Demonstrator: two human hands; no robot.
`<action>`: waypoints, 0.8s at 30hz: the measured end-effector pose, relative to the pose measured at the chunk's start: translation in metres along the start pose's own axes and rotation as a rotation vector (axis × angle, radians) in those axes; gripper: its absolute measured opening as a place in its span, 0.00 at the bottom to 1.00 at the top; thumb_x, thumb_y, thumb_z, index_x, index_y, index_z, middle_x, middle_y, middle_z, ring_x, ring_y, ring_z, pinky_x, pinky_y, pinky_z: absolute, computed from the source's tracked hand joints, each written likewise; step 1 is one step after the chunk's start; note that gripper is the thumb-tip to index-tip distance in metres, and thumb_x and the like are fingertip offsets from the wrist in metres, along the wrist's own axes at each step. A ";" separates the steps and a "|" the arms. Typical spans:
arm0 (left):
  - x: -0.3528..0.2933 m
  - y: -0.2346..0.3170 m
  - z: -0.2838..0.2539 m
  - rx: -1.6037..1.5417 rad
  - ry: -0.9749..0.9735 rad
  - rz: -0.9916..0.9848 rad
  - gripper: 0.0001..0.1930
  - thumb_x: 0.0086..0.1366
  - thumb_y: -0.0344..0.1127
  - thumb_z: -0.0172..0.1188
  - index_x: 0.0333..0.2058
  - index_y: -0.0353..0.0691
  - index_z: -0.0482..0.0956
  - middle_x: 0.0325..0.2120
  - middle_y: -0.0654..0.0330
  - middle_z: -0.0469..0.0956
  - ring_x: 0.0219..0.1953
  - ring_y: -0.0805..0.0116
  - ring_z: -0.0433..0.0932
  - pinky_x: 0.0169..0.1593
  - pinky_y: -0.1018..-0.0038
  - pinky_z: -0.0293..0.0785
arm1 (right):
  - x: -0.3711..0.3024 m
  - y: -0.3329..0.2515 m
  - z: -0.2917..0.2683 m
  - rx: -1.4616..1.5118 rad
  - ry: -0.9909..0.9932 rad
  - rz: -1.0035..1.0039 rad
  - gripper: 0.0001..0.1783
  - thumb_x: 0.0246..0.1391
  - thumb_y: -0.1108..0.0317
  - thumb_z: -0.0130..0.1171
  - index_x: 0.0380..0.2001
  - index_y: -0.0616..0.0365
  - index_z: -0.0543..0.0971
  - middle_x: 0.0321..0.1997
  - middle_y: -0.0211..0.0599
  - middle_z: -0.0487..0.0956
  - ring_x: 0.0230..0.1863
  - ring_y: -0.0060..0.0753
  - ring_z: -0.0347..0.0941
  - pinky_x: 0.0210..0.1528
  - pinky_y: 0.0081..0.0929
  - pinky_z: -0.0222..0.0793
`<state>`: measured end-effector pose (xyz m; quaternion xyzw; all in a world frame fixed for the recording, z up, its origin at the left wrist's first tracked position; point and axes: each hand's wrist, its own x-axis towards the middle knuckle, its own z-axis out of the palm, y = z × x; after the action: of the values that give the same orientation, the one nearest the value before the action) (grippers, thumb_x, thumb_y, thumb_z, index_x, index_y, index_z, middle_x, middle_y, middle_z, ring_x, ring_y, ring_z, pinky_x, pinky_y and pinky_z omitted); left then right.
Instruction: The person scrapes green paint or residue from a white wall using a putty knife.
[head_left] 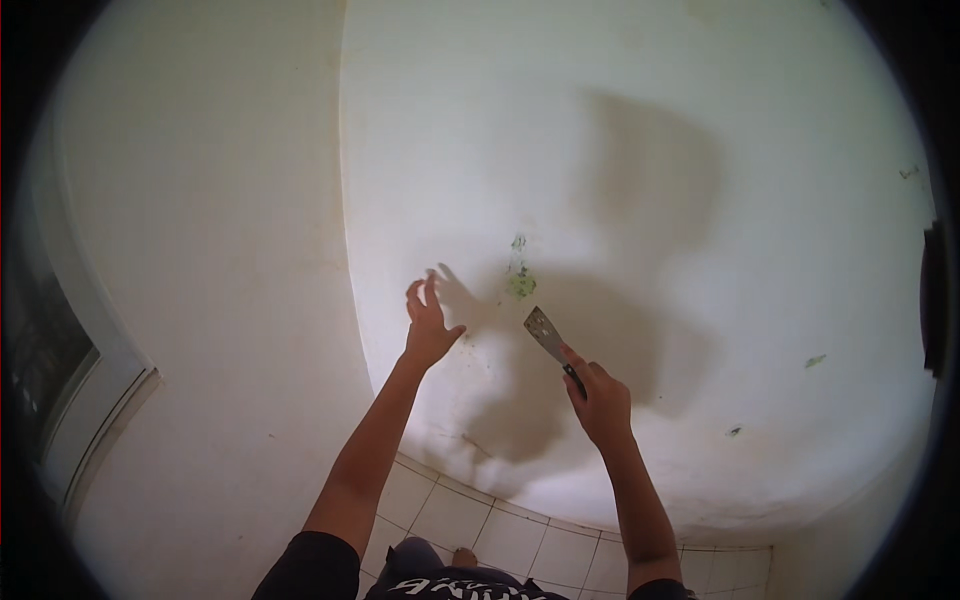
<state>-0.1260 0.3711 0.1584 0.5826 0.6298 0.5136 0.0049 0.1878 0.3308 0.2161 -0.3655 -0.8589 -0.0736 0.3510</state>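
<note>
Dark, near-black short-sleeved shirt [475, 575]; left sleeve [312, 566] stops near the elbow. Pale printed lettering [450, 589] across the front. Greyish trousers [417, 551] partly visible. Left hand [430, 337], right hand [604, 405], both forearms bare.

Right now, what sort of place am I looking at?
Probably a room indoors: pale walls, one marked by green patches, a tiled floor, and what looks like a framed window or door at left.

The scraper [547, 337] in the right grip [600, 400] lies below the wall patch [521, 285], left grip [430, 335] leftward.
</note>
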 end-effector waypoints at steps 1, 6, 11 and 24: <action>0.007 0.001 0.000 -0.012 0.013 -0.065 0.66 0.40 0.34 0.78 0.68 0.45 0.35 0.64 0.36 0.34 0.65 0.32 0.44 0.63 0.49 0.58 | 0.010 0.005 0.005 -0.003 0.000 0.004 0.29 0.55 0.67 0.59 0.61 0.36 0.68 0.25 0.36 0.74 0.19 0.36 0.71 0.20 0.32 0.66; 0.046 -0.021 0.023 0.040 -0.032 -0.138 0.78 0.34 0.40 0.82 0.67 0.46 0.18 0.63 0.34 0.12 0.65 0.24 0.19 0.56 0.30 0.54 | 0.069 0.015 0.041 -0.284 0.070 -0.072 0.26 0.54 0.63 0.61 0.57 0.31 0.74 0.18 0.31 0.68 0.16 0.35 0.69 0.18 0.32 0.66; 0.056 -0.025 0.013 0.003 -0.305 -0.314 0.82 0.35 0.50 0.81 0.61 0.36 0.09 0.57 0.30 0.01 0.56 0.19 0.03 0.57 0.26 0.43 | 0.053 0.009 0.042 -0.286 0.054 -0.116 0.26 0.53 0.60 0.62 0.57 0.28 0.74 0.19 0.31 0.70 0.14 0.33 0.68 0.16 0.32 0.66; 0.062 -0.050 0.032 0.145 -0.196 -0.218 0.82 0.31 0.53 0.81 0.64 0.31 0.17 0.57 0.27 0.04 0.57 0.14 0.08 0.45 0.25 0.62 | 0.091 0.007 0.056 -0.276 0.069 -0.096 0.26 0.52 0.62 0.62 0.56 0.28 0.75 0.17 0.29 0.68 0.13 0.32 0.66 0.15 0.31 0.65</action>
<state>-0.1631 0.4477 0.1481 0.5569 0.7213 0.4039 0.0803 0.1179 0.4098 0.2339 -0.3661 -0.8447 -0.2199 0.3227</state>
